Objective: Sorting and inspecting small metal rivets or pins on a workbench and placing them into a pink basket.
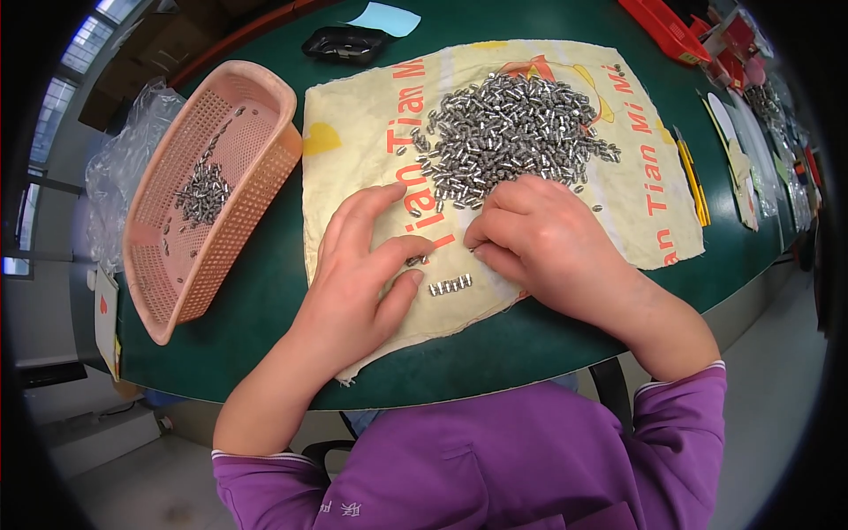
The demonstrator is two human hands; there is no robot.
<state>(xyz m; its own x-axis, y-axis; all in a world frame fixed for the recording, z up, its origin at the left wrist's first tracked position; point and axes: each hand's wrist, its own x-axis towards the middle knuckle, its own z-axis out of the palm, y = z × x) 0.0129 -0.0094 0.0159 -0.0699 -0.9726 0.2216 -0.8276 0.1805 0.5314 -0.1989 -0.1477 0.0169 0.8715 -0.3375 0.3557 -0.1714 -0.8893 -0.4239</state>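
Observation:
A large heap of small silvery barrel-shaped metal parts [512, 132] lies on a cream printed cloth [353, 115]. My right hand [539, 238] rests at the heap's near edge, thumb and forefinger pinched together; whatever is between the fingertips is too hidden to name. To its left, my left hand [358, 265] is over the cloth with its fingers spread and curved. A small metal part [416, 261] shows by its forefinger and thumb tips. Between the hands, a short row of metal parts [450, 284] stands side by side on the cloth.
At the left, a pink perforated plastic basket [234, 221] holds more metal parts, beside clear plastic bags [128, 168]. A black tray [344, 42] and blue paper [385, 18] lie at the back. A yellow cutter knife [693, 181] and red bin [667, 31] are at the right.

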